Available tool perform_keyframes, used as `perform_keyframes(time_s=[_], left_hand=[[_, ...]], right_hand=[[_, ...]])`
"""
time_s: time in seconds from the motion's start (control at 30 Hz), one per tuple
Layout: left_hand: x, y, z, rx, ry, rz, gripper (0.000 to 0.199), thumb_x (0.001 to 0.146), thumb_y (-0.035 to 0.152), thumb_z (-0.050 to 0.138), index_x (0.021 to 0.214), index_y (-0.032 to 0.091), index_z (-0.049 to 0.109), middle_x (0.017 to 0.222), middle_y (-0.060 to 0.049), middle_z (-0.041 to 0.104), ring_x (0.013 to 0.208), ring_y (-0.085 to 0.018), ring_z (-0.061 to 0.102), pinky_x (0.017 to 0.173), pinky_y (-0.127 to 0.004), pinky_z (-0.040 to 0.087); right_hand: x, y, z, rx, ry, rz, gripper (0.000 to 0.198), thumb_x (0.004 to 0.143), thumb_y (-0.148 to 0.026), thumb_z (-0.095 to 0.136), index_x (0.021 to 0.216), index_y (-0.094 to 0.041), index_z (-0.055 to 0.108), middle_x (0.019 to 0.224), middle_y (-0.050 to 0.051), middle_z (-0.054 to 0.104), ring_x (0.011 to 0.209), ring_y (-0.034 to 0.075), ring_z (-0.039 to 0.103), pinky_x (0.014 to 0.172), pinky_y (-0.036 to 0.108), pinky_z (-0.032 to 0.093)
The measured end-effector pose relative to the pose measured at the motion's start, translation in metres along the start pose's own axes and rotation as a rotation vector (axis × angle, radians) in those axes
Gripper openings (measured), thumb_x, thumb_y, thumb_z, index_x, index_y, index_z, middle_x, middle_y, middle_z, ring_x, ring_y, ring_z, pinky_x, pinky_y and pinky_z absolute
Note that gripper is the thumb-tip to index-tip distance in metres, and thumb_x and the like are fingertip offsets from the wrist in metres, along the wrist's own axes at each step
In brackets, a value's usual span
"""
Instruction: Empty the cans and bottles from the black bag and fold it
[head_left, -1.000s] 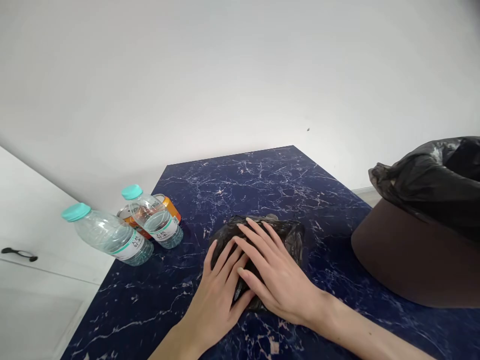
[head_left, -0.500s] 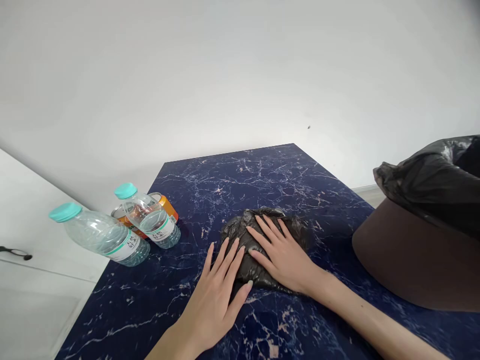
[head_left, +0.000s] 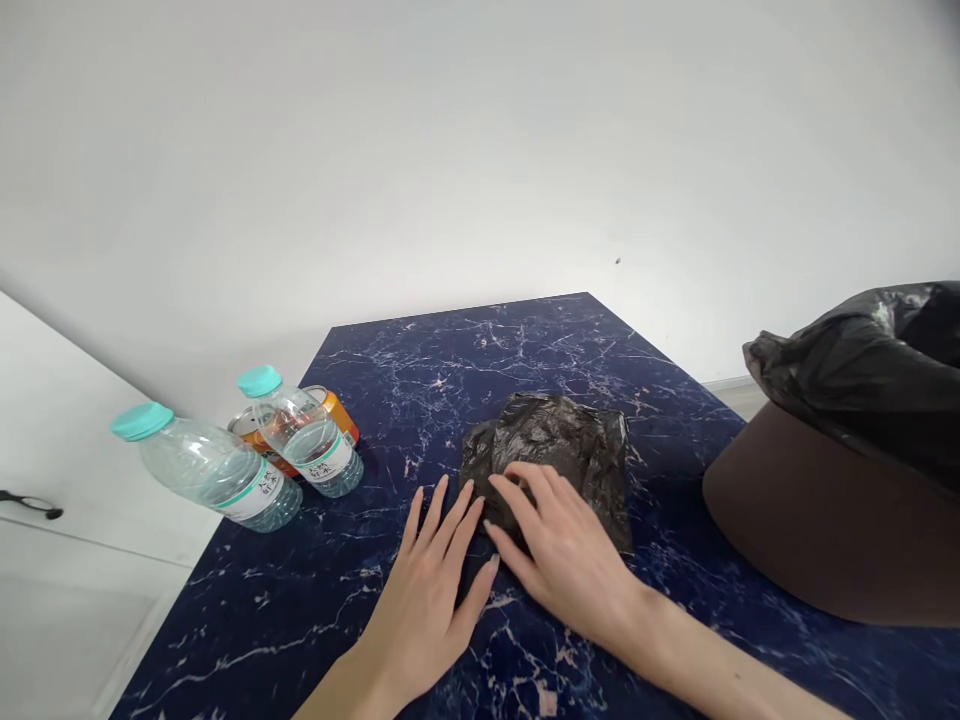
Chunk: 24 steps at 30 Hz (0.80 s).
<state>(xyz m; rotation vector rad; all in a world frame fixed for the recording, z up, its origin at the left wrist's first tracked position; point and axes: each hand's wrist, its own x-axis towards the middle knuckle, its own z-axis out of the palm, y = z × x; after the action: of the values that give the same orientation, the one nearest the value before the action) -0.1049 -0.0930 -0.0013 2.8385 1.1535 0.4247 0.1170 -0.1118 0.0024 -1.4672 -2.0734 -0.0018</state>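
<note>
A crumpled black plastic bag [head_left: 559,445] lies flat on the dark blue marbled table [head_left: 480,350]. My right hand [head_left: 562,555] rests on the bag's near edge, fingers bent and pressing on the plastic. My left hand [head_left: 431,600] lies flat on the table beside it, fingers spread, its fingertips touching the bag's near left corner. Neither hand grips anything.
Two clear water bottles with teal caps [head_left: 206,465] [head_left: 300,430] and an orange can [head_left: 330,415] stand at the table's left edge. A brown bin lined with a black bag [head_left: 840,500] stands at the right. A white cabinet [head_left: 45,520] is at the left.
My right hand has slid back toward me over the bag, uncovering most of it. The left hand has come off the bag onto the table. The bag lies flatter and spread out.
</note>
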Motion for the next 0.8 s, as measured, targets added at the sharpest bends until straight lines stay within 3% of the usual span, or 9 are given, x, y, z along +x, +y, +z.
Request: perform_keyframes(time_s=[0.17,0.3,0.47,0.67,0.8], left_hand=[[0.001,0.0,0.0,-0.04,0.054,-0.08,0.072,0.111,0.044,0.056,0.173,0.028,0.022,0.179,-0.012,0.037,0.167,-0.039,0.029,0.132,-0.07,0.033],[0.002,-0.001,-0.001,-0.075,0.07,-0.139,0.068,0.111,0.046,0.057,0.171,0.032,0.026,0.179,-0.011,0.037,0.164,-0.04,0.035,0.131,-0.07,0.036],[0.001,-0.004,0.002,-0.095,0.049,-0.156,0.064,0.112,0.047,0.055,0.169,0.034,0.028,0.178,-0.011,0.038,0.164,-0.04,0.036,0.129,-0.072,0.038],[-0.001,-0.007,0.007,-0.117,0.058,-0.154,0.061,0.112,0.049,0.054,0.167,0.035,0.033,0.178,-0.009,0.039,0.165,-0.041,0.032,0.128,-0.073,0.04],[-0.002,-0.008,0.01,-0.116,0.068,-0.151,0.06,0.112,0.048,0.054,0.167,0.035,0.034,0.178,-0.008,0.04,0.165,-0.04,0.035,0.129,-0.072,0.039]], right_hand=[[-0.013,-0.001,0.02,-0.16,-0.078,0.071,0.064,0.112,-0.058,0.034,0.156,-0.019,0.059,0.152,0.022,0.064,0.136,0.049,0.062,0.103,0.069,0.06],[-0.007,0.022,0.02,-0.248,-0.093,0.093,0.065,0.113,-0.059,0.032,0.155,-0.019,0.062,0.157,0.023,0.06,0.142,0.049,0.056,0.106,0.072,0.054],[0.006,0.064,0.016,-0.242,-0.054,0.173,0.064,0.114,-0.059,0.033,0.155,-0.016,0.06,0.159,0.023,0.058,0.15,0.044,0.05,0.121,0.071,0.04],[0.018,0.128,0.011,-0.24,0.075,0.271,0.058,0.115,-0.052,0.032,0.137,-0.011,0.067,0.144,0.024,0.065,0.141,0.04,0.057,0.126,0.068,0.034],[0.019,0.146,0.007,-0.268,0.175,0.347,0.056,0.114,-0.053,0.037,0.127,-0.009,0.068,0.127,0.025,0.071,0.13,0.042,0.062,0.124,0.069,0.034]])
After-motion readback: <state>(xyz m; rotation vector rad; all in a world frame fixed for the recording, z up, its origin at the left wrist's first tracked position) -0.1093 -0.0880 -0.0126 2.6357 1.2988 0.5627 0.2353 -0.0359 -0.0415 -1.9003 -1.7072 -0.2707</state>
